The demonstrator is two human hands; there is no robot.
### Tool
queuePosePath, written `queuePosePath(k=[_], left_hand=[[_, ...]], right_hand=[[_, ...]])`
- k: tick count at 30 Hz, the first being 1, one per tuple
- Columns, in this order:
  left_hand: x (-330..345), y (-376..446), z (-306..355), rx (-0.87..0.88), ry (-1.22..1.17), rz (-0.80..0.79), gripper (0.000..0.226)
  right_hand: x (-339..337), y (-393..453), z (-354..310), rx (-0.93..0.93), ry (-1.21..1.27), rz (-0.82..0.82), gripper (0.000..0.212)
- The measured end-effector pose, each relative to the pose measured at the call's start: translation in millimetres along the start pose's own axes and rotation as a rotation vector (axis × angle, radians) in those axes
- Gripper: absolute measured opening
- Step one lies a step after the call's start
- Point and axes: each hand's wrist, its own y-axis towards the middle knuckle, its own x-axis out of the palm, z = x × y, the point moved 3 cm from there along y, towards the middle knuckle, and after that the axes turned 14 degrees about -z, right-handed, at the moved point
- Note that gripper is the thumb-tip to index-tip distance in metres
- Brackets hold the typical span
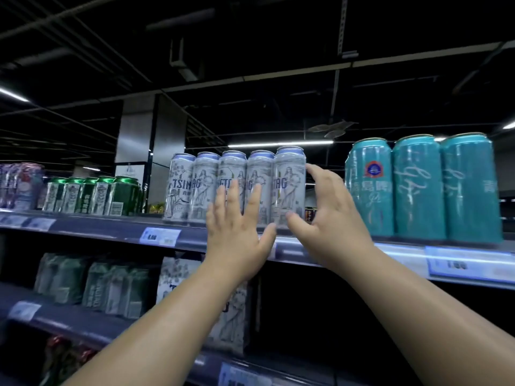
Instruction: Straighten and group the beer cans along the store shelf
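While both palms stay spread and grip nothing, we frame the row of white cans (235, 188) on the top shelf (92, 222). Our left hand (237, 232) lies flat at the row's front, at 6 o'clock. Our right hand (326, 215) cups the end can at 3 o'clock, likely to press it leftward. The teal cans (420, 188) stand apart further toward 3.

Dark ceiling (250, 37), strip lights (280, 143), grey pillar (150, 129).
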Motion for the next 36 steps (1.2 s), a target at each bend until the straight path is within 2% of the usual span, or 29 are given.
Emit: queuePosePath(k=[3,7,10,13,16,30,36], left_hand=[[2,9,-26,0.03,0.017,-0.01,0.078],[1,34,-49,0.064,0.04,-0.007,0.081],[-3,56,-58,0.114,0.045,0.021,0.085],[-2,64,-54,0.202,0.027,0.073,0.085],[8,61,-51,0.255,-0.011,0.086,0.083],[16,59,-56,0.275,-0.01,0.069,0.077],[15,55,-57,0.25,0.004,0.059,0.076]], right_hand=[[22,26,-4,0.081,0.004,0.004,0.086],[43,47,6,0.286,0.022,0.027,0.094],[60,46,13,0.397,-0.206,0.038,0.102],[68,44,14,0.392,-0.376,0.045,0.103],[69,43,13,0.395,-0.407,0.066,0.1],[70,41,11,0.368,-0.449,0.153,0.1],[70,39,5,0.408,-0.526,0.128,0.096]])
